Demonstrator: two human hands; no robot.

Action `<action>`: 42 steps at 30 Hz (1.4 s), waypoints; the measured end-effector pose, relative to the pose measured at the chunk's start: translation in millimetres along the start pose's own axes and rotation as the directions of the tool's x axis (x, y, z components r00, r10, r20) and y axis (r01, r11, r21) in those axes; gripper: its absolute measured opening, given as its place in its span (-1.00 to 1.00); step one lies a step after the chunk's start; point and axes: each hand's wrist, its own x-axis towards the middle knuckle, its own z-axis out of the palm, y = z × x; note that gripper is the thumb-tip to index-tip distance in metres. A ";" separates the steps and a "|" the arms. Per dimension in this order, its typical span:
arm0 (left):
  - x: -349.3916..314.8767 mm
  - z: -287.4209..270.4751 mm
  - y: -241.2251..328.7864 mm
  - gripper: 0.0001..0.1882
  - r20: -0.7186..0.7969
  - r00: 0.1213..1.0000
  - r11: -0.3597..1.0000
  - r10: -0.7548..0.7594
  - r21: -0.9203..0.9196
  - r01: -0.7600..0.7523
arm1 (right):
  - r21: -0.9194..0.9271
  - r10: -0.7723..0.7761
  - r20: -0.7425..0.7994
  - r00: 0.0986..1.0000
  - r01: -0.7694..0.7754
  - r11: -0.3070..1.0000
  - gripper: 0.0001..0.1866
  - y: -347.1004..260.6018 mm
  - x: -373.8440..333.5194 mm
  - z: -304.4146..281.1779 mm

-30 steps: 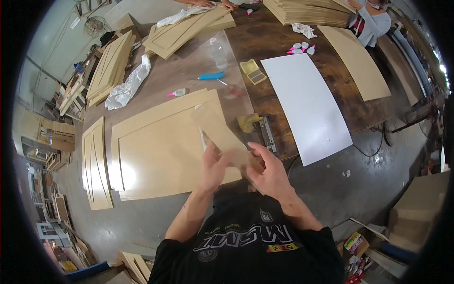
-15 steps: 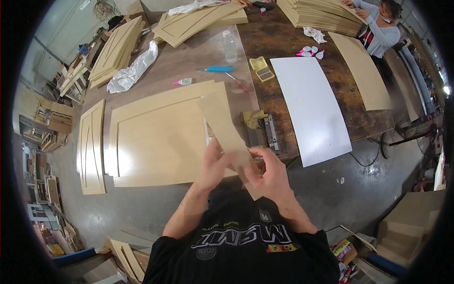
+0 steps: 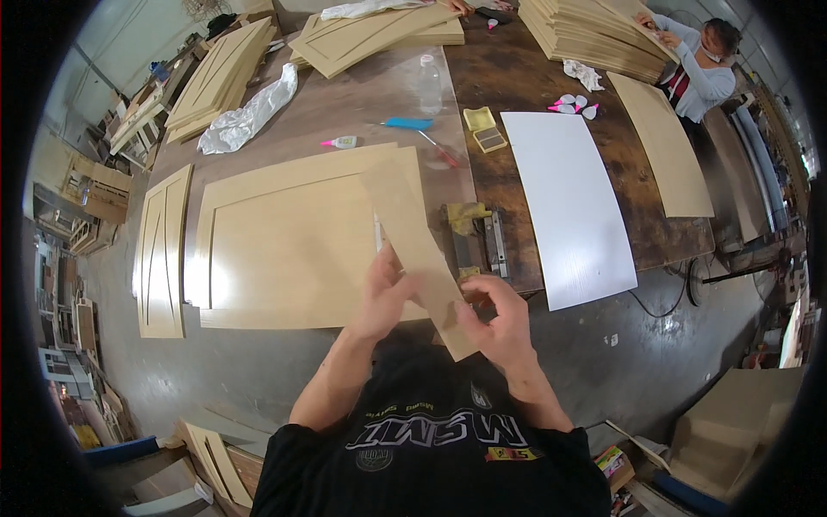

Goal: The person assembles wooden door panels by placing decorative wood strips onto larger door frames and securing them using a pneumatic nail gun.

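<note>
A narrow beige strip [image 3: 419, 258] slants over the right end of a large framed beige panel [image 3: 289, 250] on the table. Its near end tips toward my chest. My left hand [image 3: 385, 297] grips its left edge, thumb on the upper face and fingers mostly hidden beneath. On the other edge, my right hand [image 3: 498, 320] pinches the strip near its lower end, with the index finger curled. Just beyond my right hand lies a staple gun [image 3: 494, 246] beside a yellow-and-brown block [image 3: 465, 228].
A white board [image 3: 568, 207] overhangs the table edge on the right. A glue bottle [image 3: 341, 142], blue-handled tool [image 3: 407, 123], clear bottle [image 3: 429, 84] and small yellow box [image 3: 484, 129] lie beyond the panel. Panel stacks [image 3: 577, 39] stand farther back, near a co-worker [image 3: 702, 65].
The view has shifted slightly. Both hands still hold the strip; my right hand's fingers sit a little farther toward its right edge, with the thumb less across its face.
</note>
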 end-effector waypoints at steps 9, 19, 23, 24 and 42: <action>-3.3 5.1 9.2 -0.41 0.085 0.988 0.966 -0.130 -0.214 0.145 | 0.175 -0.063 0.024 0.998 0.058 0.983 -0.55 -14.5 18.0 8.7; -6.4 -0.8 3.8 -0.42 0.050 0.996 0.955 -0.075 -0.285 0.086 | 0.326 -0.176 -0.008 0.984 0.169 0.930 -0.68 14.8 0.6 13.9; -5.0 -2.9 0.2 -0.34 0.033 0.995 0.917 -0.092 -0.387 0.098 | 0.479 -0.056 -0.072 0.996 0.084 0.874 -0.69 25.7 -3.4 2.6; -5.5 -4.4 -2.6 -0.34 0.034 0.995 0.917 -0.094 -0.386 0.100 | 0.421 -0.091 -0.100 0.991 0.125 0.899 -0.68 23.0 -4.2 -0.7; -22.8 -2.5 -12.5 -0.35 0.118 0.988 0.927 -0.096 -0.351 0.132 | 0.099 -0.394 0.099 0.914 0.385 0.917 -0.25 -21.5 -17.4 -4.9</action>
